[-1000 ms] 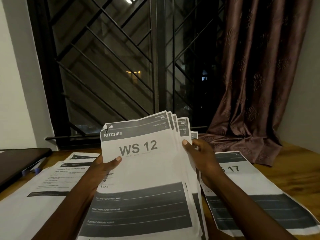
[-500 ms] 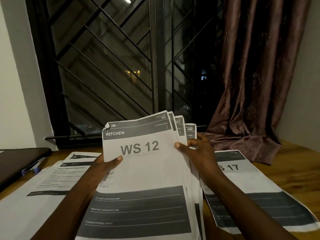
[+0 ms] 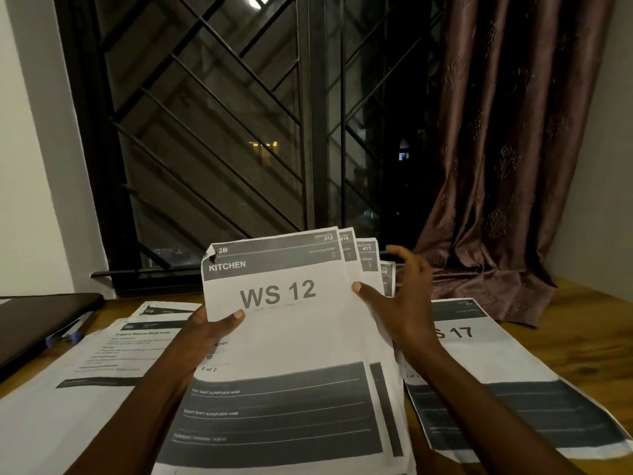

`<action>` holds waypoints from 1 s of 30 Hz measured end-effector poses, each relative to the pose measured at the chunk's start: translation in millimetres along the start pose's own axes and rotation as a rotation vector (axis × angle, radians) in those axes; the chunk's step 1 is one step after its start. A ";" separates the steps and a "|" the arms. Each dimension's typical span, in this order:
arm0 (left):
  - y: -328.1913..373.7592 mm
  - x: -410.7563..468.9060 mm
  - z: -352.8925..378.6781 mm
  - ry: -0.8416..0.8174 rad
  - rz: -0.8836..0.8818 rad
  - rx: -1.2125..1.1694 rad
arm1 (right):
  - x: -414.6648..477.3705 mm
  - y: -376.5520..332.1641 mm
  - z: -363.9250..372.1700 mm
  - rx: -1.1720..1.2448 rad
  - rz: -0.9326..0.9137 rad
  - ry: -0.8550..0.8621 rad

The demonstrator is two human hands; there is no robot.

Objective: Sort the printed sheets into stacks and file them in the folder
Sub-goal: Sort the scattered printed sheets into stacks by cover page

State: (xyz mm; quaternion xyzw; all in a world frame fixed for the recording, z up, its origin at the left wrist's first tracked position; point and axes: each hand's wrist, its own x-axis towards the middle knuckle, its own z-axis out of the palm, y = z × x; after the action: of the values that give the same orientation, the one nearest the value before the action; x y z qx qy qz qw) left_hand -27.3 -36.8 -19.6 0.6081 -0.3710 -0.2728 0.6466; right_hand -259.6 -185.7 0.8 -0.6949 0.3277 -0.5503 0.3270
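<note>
I hold a fanned bundle of printed sheets (image 3: 291, 337) upright over the table; the front one reads "KITCHEN WS 12", and the corners behind it show #16 and #11. My left hand (image 3: 209, 334) grips the bundle's left edge, thumb on the front page. My right hand (image 3: 400, 303) grips the right edge, thumb on the front sheet and fingers curled behind the fanned sheets. A "WS 17" sheet (image 3: 496, 365) lies flat on the table to the right. A stack of other printed sheets (image 3: 85, 378) lies on the left.
A dark folder (image 3: 37, 323) with a blue pen (image 3: 65, 337) beside it lies at the far left of the wooden table (image 3: 589, 323). A barred window stands behind, and a brown curtain (image 3: 507, 166) drapes onto the table's back right.
My right hand has shifted slightly up the bundle's right edge, spreading the rear sheets further apart. The bundle stays upright, and my left hand keeps its grip.
</note>
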 end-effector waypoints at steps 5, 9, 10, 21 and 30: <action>-0.7 -0.2 3.2 0.000 0.025 0.021 | -1.1 -8.2 -0.1 0.004 0.025 -0.094; -2.6 2.2 1.9 -0.002 -0.022 -0.049 | -1.4 -2.8 4.6 -0.012 0.050 -0.123; -2.6 1.7 1.9 -0.011 -0.046 -0.090 | -1.7 -2.0 6.0 0.012 0.042 -0.094; 2.9 -9.6 4.6 -0.252 -0.175 -0.353 | 2.1 -11.9 8.2 0.310 0.077 -0.048; -0.7 -10.2 7.7 -0.118 -0.144 -0.293 | 33.4 -18.8 -33.0 0.136 -0.013 0.265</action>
State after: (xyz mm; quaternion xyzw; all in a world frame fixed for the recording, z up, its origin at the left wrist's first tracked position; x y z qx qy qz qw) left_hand -39.4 -33.1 -22.0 0.5154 -0.3200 -0.4049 0.6841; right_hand -284.1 -205.4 40.5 -0.5945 0.3254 -0.6601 0.3239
